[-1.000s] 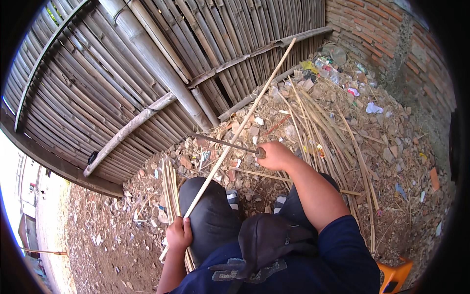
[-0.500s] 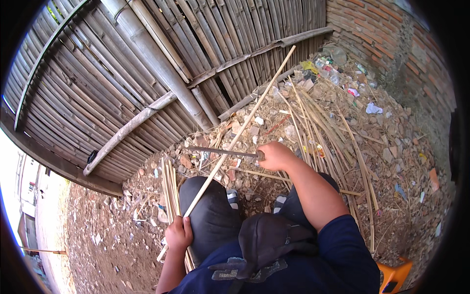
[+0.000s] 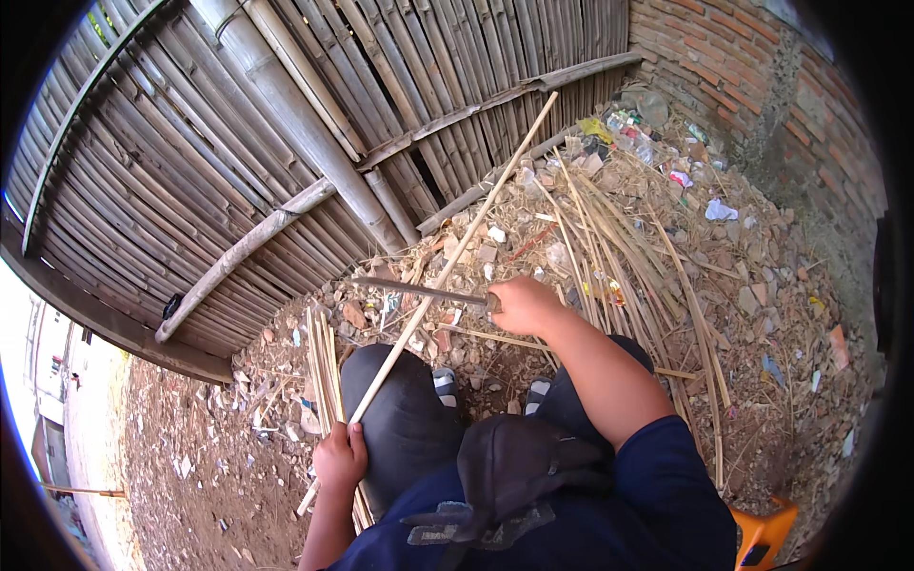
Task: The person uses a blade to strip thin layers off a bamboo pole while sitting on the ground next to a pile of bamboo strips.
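Observation:
Across my left knee runs a long pale bamboo strip [image 3: 473, 246], its far end pointing up toward the bamboo fence. My left hand [image 3: 340, 459] is closed around its near part, with a short end sticking out below. In my closed right hand [image 3: 525, 306] is the handle of a long, dark-bladed knife [image 3: 419, 288]. The blade points left and crosses the strip beyond my knee; whether it touches the strip I cannot tell. A bundle of pale bamboo strips [image 3: 325, 366] lies beside my left thigh, partly hidden by my left arm.
Many longer bamboo strips [image 3: 624, 247] are spread on the rubble-strewn ground at the right. A bamboo fence [image 3: 286, 124] stands ahead, meeting a brick wall [image 3: 733, 71] at the far right. Litter [image 3: 628, 138] lies in that corner. An orange plastic seat [image 3: 766, 533] shows at lower right.
The view has shifted slightly. The knife's blade is tilted a little differently across the bamboo strip. Both hands keep their holds.

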Action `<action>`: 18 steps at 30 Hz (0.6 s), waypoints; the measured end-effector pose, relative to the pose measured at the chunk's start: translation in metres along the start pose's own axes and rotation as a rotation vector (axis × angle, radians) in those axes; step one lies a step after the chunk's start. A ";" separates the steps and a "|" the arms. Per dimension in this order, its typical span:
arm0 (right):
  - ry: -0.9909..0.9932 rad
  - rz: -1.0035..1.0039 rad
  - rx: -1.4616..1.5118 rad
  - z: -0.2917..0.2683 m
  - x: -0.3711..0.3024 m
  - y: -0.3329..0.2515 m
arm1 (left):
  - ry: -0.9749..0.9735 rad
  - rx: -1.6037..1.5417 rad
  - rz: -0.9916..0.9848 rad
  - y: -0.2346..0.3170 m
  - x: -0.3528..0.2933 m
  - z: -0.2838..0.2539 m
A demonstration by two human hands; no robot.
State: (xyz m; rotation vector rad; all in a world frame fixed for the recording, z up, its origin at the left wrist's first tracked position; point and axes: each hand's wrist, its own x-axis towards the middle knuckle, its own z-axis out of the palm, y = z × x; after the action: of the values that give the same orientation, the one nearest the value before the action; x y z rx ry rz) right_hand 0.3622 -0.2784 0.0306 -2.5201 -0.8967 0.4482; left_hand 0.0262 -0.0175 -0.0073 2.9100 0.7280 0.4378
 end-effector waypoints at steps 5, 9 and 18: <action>-0.052 -0.090 -0.066 0.006 0.005 0.005 | -0.035 -0.042 0.010 0.001 0.007 -0.001; -0.021 -0.084 -0.027 0.005 0.007 0.003 | -0.060 -0.014 -0.013 0.002 0.009 0.001; -0.105 0.115 0.091 0.004 0.018 0.007 | -0.025 0.007 -0.003 0.000 0.009 0.002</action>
State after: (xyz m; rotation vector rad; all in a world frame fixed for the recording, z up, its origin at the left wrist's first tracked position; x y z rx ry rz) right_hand 0.3774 -0.2704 0.0210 -2.4917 -0.7535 0.6480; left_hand 0.0342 -0.0134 -0.0072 2.9149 0.7322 0.3988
